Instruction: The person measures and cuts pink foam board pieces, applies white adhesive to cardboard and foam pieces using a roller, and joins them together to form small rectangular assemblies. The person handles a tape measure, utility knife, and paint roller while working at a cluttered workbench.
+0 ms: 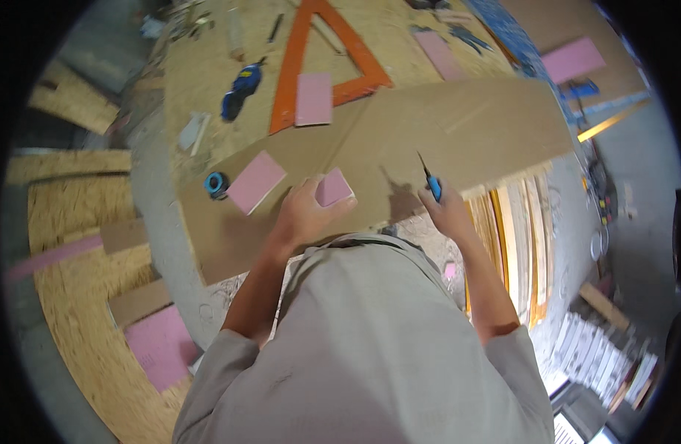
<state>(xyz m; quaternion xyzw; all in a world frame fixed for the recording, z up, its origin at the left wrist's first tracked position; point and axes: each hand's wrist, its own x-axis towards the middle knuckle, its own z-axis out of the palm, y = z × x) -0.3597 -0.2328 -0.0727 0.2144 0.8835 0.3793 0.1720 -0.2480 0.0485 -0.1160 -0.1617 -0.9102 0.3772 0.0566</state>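
Note:
My left hand (310, 208) grips a small block of pink-faced drywall (335, 187) above a brown-faced board (385, 133). In my right hand (446, 208) is a blue-handled tool (433, 187) with a thin, dark, pointed blade; its exact kind is hard to tell. The blade points away from me, over the board, apart from the block. Left of my left hand, a larger pink drywall piece (257, 182) lies beside a black and turquoise round object (216, 184). Another pink rectangle (314, 100) overlaps an orange triangular square (299, 50) farther back.
On the plywood tabletop (201, 83) lie a blue and black utility knife (242, 90), pliers (469, 39) and a pink strip (437, 53). Lumber (518, 238) stands below the right edge. Plywood sheets (79, 311) with a pink drywall offcut (162, 347) are at left.

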